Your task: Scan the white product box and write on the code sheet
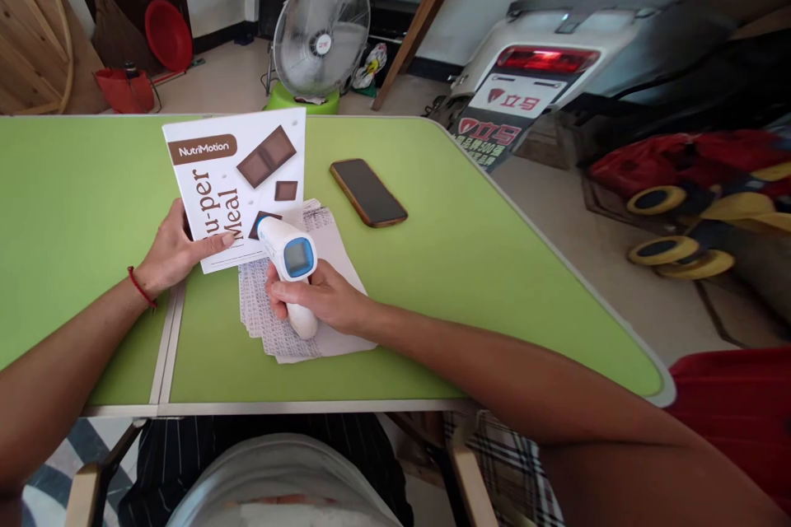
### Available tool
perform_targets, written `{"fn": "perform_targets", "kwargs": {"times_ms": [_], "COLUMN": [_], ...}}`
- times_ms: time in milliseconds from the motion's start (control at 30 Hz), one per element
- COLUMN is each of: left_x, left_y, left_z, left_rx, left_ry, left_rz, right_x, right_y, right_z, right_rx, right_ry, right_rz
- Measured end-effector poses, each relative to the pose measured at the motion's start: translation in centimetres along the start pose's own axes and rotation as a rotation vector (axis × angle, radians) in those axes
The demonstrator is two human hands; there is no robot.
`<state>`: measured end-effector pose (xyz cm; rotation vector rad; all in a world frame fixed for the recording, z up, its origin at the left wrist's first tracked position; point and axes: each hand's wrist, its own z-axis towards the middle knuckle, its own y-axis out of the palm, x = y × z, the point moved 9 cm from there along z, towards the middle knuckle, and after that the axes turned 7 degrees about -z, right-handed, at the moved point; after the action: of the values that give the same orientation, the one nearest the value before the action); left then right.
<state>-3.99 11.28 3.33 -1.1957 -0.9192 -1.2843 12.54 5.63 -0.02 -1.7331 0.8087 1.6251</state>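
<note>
Above a lime-green, pale-edged table [494, 296], could drop the white, chocolate-printed cardboard pack [238, 185], from holding it only at lower left; could scatter loose, densely marked white paper sheets [337, 247] by brushing them with the white, pistol-shaped plastic thermometer [297, 259]. Pinching the pack between thumb and fingers of the left hand [176, 247]; wrapping the right hand [325, 292] around the thermometer's handle, near the pack's lower right corner.
</note>
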Motion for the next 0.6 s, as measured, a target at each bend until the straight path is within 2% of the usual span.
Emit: {"fn": "perform_targets", "kwargs": {"times_ms": [167,367,500,600], "left_x": [0.6,0.7,0.9,1.1], "left_y": [-0.1,-0.4,-0.8,-1.0], "left_z": [-0.2,-0.4,-0.3,-0.2], "left_rx": [0.029,0.045,0.056,0.05], "left_ry": [0.021,0.036,0.059,0.073], "left_rz": [0.035,-0.019,-0.003,-0.033], "right_x": [-0.4,-0.4,-1.0,-1.9], "right_y": [0.0,-0.4,-1.2,-2.8], "right_z": [-0.1,-0.2,-0.3,-0.2], "right_rx": [-0.011,0.006,0.077,0.145], "right_ry": [0.011,0.031,0.03,-0.006], "right_rz": [-0.021,-0.017,0.005,-0.089]}}
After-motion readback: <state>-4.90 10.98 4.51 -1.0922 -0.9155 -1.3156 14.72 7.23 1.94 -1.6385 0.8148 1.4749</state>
